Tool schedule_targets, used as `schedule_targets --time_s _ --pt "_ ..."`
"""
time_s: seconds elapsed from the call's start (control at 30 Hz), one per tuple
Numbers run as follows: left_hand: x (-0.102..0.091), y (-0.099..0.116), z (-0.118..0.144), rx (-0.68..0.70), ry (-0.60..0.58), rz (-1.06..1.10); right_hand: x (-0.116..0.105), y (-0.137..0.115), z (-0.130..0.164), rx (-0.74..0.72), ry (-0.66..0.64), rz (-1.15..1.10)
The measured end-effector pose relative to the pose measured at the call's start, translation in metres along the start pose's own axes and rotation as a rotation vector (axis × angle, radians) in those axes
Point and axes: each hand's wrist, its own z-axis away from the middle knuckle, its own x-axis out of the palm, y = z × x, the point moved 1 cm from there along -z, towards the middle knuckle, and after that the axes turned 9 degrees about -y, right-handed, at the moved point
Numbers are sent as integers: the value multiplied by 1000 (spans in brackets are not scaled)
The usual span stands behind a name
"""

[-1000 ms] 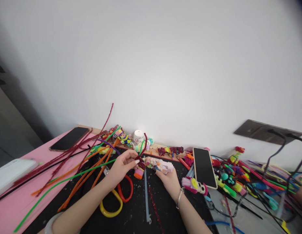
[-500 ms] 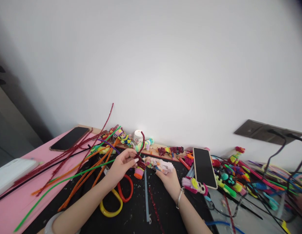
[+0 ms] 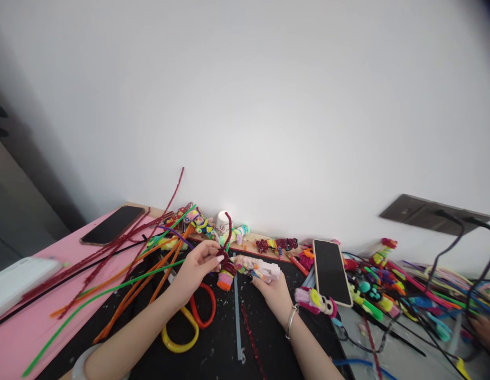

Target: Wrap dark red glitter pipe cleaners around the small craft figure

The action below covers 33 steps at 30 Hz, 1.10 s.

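Pink mat (image 3: 50,322): covered the counter's left end, a dark phone (image 3: 112,224) lying flat on it.
Loose stems (image 3: 150,274): fanned beside the left hand.
Left hand (image 3: 195,266): fingertips pinched together on the dark red pipe cleaner (image 3: 228,232), its free end standing up.
Right hand (image 3: 274,293): closed around the pastel craft figure (image 3: 255,268), steadying it level above the black mat (image 3: 221,348).
Second phone (image 3: 331,271): face-up, well right.
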Motion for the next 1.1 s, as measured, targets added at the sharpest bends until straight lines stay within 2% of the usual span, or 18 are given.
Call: schedule_targets --time_s 0.47,0.63,1.1 --pt "3 5 1 0 32 5 2 -4 1 19 -15 -19" --pt "4 6 1 4 23 33 2 -1 1 15 17 12" --pt "4 6 1 15 40 46 2 -1 2 14 -27 97"
